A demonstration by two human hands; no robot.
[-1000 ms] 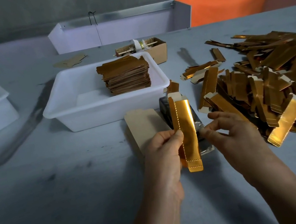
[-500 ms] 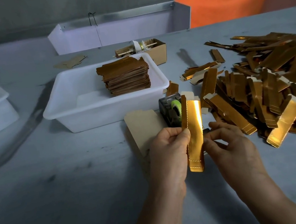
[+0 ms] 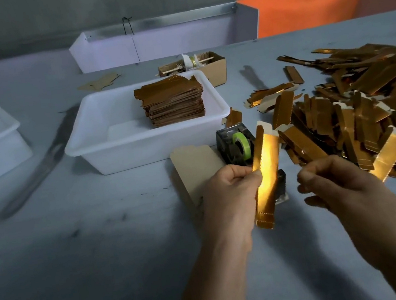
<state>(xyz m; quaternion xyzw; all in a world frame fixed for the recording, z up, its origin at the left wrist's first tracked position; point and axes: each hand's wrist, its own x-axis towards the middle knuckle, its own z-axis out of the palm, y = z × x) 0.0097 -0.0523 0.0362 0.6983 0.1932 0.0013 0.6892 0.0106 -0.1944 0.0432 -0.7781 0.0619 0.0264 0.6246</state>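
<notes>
Grey worktable (image 3: 81, 270), gold carton blank (image 3: 267, 173) pinched by left hand (image 3: 231, 191) at centre, right hand (image 3: 335, 180) apart at 3 o'clock, fingers (image 3: 309, 186) curled, any contents not discernible, tape dispenser (image 3: 229, 145) behind blank at 12 o'clock, gold pile (image 3: 365, 104) at 2 o'clock.

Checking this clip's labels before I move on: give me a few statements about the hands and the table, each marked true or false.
1. The left hand holds a gold carton piece. True.
2. The right hand holds that piece too. False: it is apart from it, off to its right.
3. The roll in the tape dispenser is green. True.
4. The nearer white tub holds nothing. False: a stack of gold blanks sits in it.
5. The loose pile of gold pieces lies left of the hands. False: it lies to their right.
</notes>
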